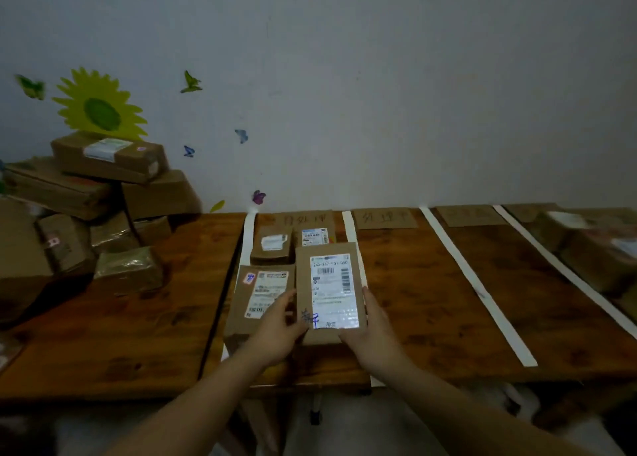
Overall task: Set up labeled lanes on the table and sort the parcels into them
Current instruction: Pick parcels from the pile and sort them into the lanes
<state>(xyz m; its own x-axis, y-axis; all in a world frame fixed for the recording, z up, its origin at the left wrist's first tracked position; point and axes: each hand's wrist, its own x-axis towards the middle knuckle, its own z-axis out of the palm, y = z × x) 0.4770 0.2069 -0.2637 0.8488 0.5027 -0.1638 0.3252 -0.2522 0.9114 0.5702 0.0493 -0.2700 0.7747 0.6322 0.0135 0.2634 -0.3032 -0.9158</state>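
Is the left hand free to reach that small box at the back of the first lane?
Probably not yet: the left hand and right hand both grip a parcel lying between them and the small box.

A single head-worn wide-angle camera looks forward and down from the near edge of the bench (431, 300), facing the wall (379, 93) behind it. It sits close above the person's forearms, and the wide lens bends the bench's edges at the frame's sides.

A wooden table (431, 300) carries white tape strips (475, 283) and cardboard labels (384, 218) beyond the hands, parcels (272, 245) just ahead, more boxes (127, 269) far left.
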